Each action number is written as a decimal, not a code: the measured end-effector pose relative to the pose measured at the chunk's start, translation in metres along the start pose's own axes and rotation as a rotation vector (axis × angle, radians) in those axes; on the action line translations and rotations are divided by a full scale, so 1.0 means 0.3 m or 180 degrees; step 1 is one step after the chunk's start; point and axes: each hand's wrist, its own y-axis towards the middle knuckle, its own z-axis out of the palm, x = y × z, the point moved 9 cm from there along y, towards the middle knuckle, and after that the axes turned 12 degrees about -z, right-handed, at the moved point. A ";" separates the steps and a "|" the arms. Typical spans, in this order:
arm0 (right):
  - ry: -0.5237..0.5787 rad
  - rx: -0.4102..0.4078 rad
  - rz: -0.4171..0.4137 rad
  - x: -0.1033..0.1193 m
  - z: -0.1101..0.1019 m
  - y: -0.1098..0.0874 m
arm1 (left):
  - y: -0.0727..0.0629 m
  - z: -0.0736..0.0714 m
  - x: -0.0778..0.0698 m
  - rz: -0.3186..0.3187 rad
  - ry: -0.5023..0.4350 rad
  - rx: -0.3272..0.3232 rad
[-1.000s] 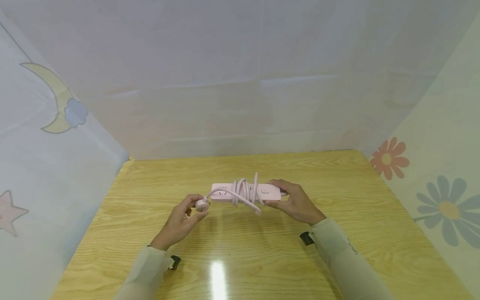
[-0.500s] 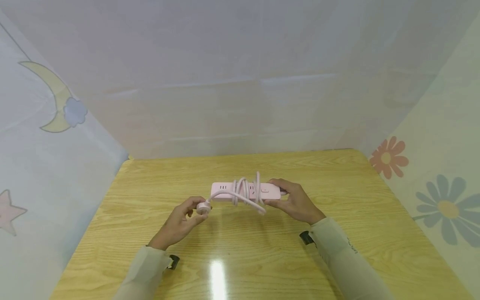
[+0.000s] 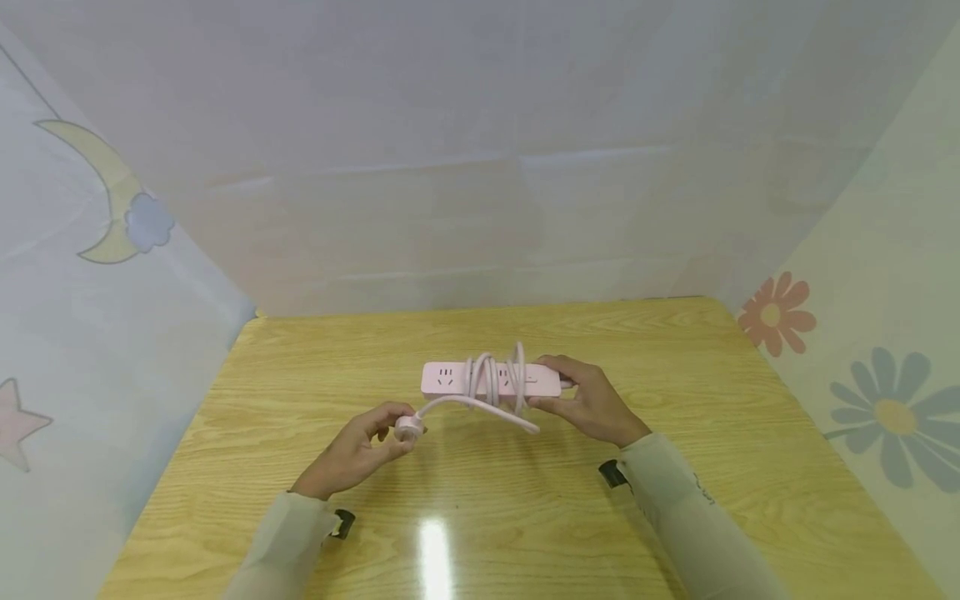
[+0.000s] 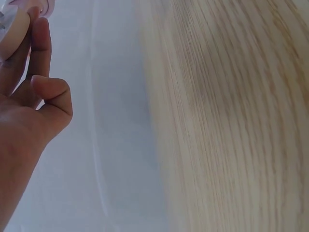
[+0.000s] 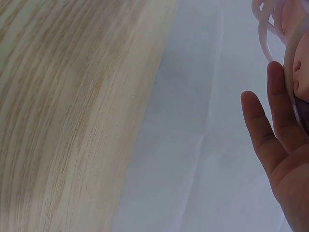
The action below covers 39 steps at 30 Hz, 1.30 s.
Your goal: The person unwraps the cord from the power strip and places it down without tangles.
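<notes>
A pink power strip (image 3: 444, 378) is held up over the table, its sockets facing the head camera. My right hand (image 3: 592, 402) grips its right end, thumb below and fingers above; in the right wrist view two fingers (image 5: 277, 96) extend beside the strip's underside. Several turns of its pink cord (image 3: 492, 382) wrap round the middle. One loose length curves in front of the strip to the plug (image 3: 408, 428), which my left hand (image 3: 360, 450) pinches between thumb and fingers. In the left wrist view the plug (image 4: 13, 34) shows its metal prongs at the upper left corner.
The wood-grain table (image 3: 315, 358) stretches beneath both hands. Pale cloth walls (image 3: 450, 208) stand at the back and both sides, with a moon, star and flowers printed on them. Dark straps (image 3: 612, 475) hang at both sleeves.
My left hand has lowered the plug slightly toward me. The loose cord length has dropped below the strip's sockets and its bend has shifted right. My right hand keeps its grip, with the strip tilting slightly.
</notes>
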 end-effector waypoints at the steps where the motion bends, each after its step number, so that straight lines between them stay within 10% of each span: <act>1: -0.0002 -0.0003 0.0009 -0.001 0.000 0.000 | 0.000 0.001 0.001 -0.0005 -0.0011 0.0024; 28: -0.0162 -0.0066 -0.0038 0.131 -0.028 0.033 | -0.023 0.016 0.047 -0.0169 0.0048 0.0335; 39: -0.0192 -0.0118 0.0008 0.037 -0.019 0.004 | -0.034 0.013 0.066 -0.0262 0.0067 0.0356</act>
